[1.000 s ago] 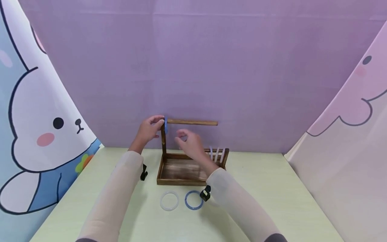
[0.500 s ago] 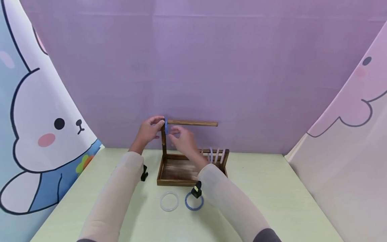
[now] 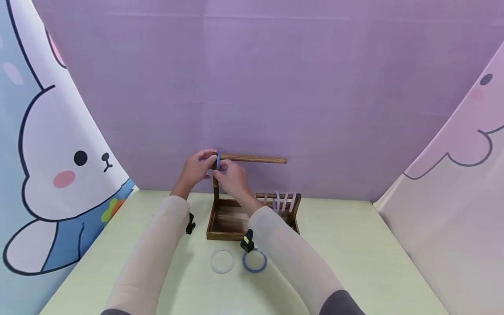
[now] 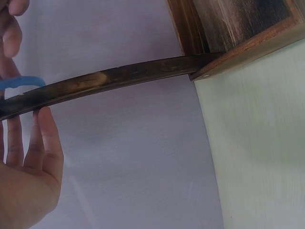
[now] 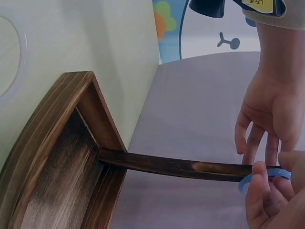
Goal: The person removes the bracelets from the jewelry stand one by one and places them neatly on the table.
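Observation:
A dark wooden bangle rack (image 3: 215,188) stands on the table, with an upright post at its left and a horizontal bar (image 3: 256,159) at the top. Around the bar's left end, close against the post, hangs a blue bangle (image 3: 218,161). My left hand (image 3: 194,169) holds the top of the post from the left. From the other side my right hand (image 3: 233,177) pinches the bangle between thumb and fingers; the right wrist view shows part of the blue bangle (image 5: 245,182) beside the fingertips.
On the table in front of the rack lie a clear whitish bangle (image 3: 222,261) and another blue bangle (image 3: 254,261). Several pale bangles (image 3: 285,202) hang on the rack's low right bar. A purple cloth (image 3: 315,87) hangs behind.
My right hand has moved left and slightly up from beneath the bar to the blue bangle and now pinches it. My left hand stays at the post.

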{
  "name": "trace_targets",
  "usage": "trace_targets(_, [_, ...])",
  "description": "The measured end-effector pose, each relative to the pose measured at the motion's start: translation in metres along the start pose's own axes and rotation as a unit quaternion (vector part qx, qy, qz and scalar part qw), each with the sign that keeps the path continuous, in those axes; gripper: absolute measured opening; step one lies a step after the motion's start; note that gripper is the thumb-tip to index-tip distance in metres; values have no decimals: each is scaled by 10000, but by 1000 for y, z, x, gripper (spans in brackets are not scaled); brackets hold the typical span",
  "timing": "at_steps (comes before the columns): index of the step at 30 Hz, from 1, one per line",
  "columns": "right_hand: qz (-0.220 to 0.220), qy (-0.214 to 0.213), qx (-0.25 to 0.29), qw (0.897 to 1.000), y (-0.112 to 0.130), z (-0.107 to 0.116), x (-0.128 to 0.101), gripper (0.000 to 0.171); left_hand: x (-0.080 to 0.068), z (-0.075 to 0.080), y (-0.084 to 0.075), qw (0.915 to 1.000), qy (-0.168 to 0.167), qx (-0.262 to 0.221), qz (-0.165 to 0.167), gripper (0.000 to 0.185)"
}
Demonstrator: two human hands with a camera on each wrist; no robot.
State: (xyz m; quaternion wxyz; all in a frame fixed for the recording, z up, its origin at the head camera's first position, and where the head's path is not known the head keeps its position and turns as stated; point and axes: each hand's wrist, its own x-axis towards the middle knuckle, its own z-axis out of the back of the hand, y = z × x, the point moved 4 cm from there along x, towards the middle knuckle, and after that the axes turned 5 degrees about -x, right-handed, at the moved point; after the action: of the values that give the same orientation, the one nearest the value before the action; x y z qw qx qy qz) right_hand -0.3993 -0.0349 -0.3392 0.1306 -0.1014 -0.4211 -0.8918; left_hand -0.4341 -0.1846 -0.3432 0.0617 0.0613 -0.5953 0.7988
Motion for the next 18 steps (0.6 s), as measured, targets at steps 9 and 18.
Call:
trace_targets(9, [-50, -237, -107, 9997, 0, -5, 7, 22, -1, -1, -2, 10000, -12, -43, -9, 42])
trace_targets(18, [89, -476, -399, 9980, -4, -3, 9, 19, -2, -3, -5, 10000, 27, 26, -36, 44])
